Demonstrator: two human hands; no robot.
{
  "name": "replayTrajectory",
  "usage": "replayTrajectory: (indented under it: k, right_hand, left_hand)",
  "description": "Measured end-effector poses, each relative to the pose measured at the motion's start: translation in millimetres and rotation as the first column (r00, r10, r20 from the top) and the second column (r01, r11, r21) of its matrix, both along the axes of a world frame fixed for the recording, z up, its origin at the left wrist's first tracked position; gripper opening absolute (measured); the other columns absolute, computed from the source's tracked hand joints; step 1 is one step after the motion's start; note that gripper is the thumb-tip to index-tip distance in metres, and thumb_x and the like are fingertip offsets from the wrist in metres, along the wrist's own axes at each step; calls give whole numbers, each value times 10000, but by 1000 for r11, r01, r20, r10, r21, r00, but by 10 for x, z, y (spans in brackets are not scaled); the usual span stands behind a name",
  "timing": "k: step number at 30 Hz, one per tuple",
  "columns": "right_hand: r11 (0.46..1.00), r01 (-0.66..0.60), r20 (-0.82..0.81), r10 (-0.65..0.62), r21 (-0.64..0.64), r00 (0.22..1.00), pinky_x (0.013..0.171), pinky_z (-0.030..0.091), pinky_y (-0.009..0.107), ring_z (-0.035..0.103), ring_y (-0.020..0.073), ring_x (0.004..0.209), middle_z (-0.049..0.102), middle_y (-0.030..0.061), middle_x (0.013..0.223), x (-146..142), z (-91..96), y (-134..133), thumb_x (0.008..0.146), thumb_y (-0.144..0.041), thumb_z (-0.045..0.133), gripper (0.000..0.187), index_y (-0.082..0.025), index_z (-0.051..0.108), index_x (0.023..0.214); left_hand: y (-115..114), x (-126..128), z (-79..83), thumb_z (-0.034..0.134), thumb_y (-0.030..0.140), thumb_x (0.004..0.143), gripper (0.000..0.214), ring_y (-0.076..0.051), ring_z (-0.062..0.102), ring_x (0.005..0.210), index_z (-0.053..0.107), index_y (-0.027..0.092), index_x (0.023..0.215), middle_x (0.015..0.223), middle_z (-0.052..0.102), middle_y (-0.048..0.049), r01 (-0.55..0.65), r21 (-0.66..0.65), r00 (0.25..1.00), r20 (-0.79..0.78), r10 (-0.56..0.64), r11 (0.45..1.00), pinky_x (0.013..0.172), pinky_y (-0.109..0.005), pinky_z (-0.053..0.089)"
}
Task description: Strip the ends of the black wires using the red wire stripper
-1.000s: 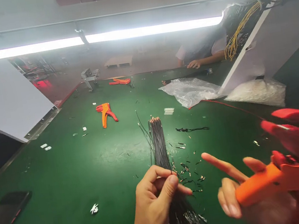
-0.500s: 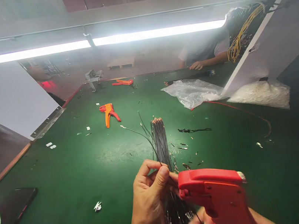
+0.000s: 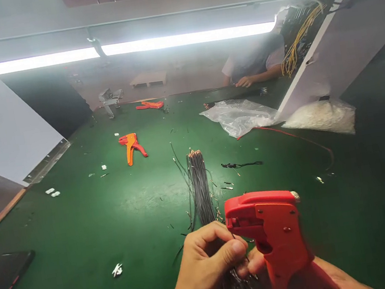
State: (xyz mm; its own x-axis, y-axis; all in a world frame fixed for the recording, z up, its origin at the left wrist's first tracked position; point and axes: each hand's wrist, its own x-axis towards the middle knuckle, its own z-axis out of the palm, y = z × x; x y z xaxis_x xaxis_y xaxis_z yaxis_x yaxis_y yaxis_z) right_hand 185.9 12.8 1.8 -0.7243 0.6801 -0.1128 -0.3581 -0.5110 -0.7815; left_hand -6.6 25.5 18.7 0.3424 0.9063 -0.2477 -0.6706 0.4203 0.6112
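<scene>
A bundle of thin dark wires [image 3: 201,186] with bare copper tips lies on the green table [image 3: 82,228], pointing away from me. My left hand [image 3: 207,270] is closed, pinching the near end of the bundle between thumb and fingers. My right hand [image 3: 321,279] grips the handle of a red-orange wire stripper [image 3: 271,234], held upright with its jaw head right beside my left thumb and the wires. Only part of my right hand shows behind the tool.
A second orange stripper [image 3: 132,146] and a third [image 3: 150,105] lie farther back, near a grey metal tool [image 3: 108,100]. Clear plastic bags [image 3: 242,115] and a red cable [image 3: 293,138] sit at right. Another person's hand [image 3: 244,81] rests at the far edge. A dark phone [image 3: 3,281] lies left.
My right hand swung the stripper in from the far right to beside my left hand. A stray wire that stuck out left has dropped back to the bundle.
</scene>
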Motion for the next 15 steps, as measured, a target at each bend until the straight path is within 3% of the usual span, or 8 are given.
replayTrajectory:
  k: [4, 7, 10, 12, 15]
  right_hand:
    - [1000, -14, -62, 16, 23, 998, 1073, 434, 450, 650, 313, 1093, 716, 67, 1145, -50, 76, 32, 788, -485, 741, 554, -286, 668, 1300]
    - [1000, 16, -30, -16, 8, 999, 995, 477, 374, 639, 262, 1082, 697, 45, 1158, -42, 24, 15, 794, -430, 755, 528, -304, 661, 1298]
    - [1000, 26, 34, -26, -1, 999, 928, 508, 393, 644, 278, 1050, 682, 70, 1179, -6, -36, -10, 746, -467, 772, 598, -266, 643, 1293]
    - [1000, -2, 62, 2, 4, 998, 932, 508, 438, 657, 307, 1018, 688, 101, 1146, 17, -31, -10, 697, -513, 782, 656, -209, 645, 1262]
    - [999, -39, 81, 39, -2, 996, 916, 518, 462, 682, 317, 964, 712, 119, 1109, 51, 23, -1, 695, -541, 769, 660, -191, 642, 1240]
  left_hand:
    - [22, -46, -38, 892, 340, 695, 283, -54, 499, 482, 688, 144, 689, 582, 591, 31, -69, -50, 994, -83, 64, 996, 528, -205, 403]
    - [7, -50, -78, 896, 398, 679, 327, -63, 517, 498, 714, 127, 681, 577, 616, 3, -2, -10, 993, -121, 1, 1000, 531, -203, 395]
    - [-6, -45, -80, 908, 391, 659, 335, -72, 519, 527, 712, 119, 655, 571, 597, 4, 34, -28, 989, -144, -38, 999, 533, -199, 396]
    - [12, -71, -54, 896, 414, 672, 345, -70, 518, 511, 705, 127, 655, 570, 603, 9, -31, -24, 979, -205, 25, 999, 504, -186, 391]
    - [78, -161, 17, 855, 437, 728, 322, -63, 528, 469, 709, 152, 687, 590, 648, 13, -219, 62, 924, -309, 227, 974, 469, -173, 411]
